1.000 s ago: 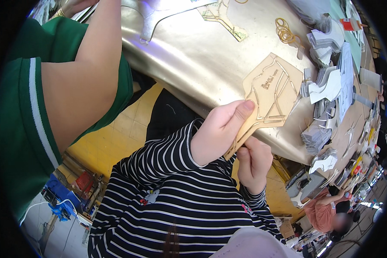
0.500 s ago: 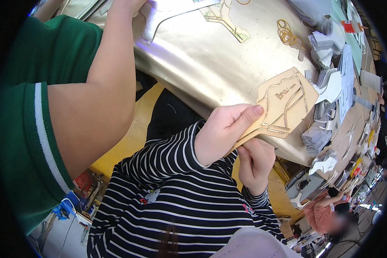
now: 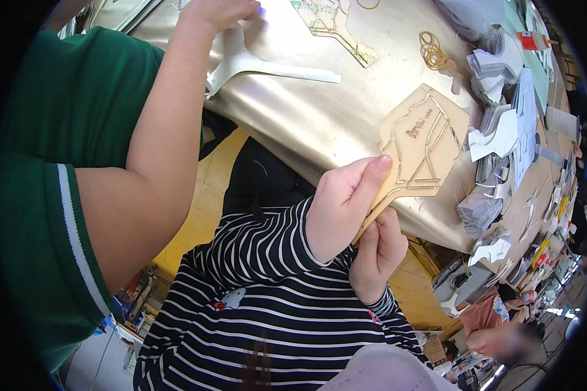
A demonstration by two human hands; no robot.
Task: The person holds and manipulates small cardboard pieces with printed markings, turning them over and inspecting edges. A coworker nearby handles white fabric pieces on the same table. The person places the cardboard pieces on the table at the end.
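Note:
A flat tan template with slots cut through it and small dark lettering is tilted up over the near table edge. My left hand is closed around its narrow lower end, thumb lying along the upper face. Just below, my right hand has its fingers curled and pinched at the underside of that narrow end. Whether the right fingers also hold something small there is hidden.
At left a co-worker's bare arm reaches over the metallic table cover to a pale branched piece. Another slotted template, rubber bands, stacked white cut pieces and a glue bottle lie farther off.
The template has turned slightly and shifted left in my hands. My right hand has moved a little down and left. The co-worker's branched piece has been swung round on the table.

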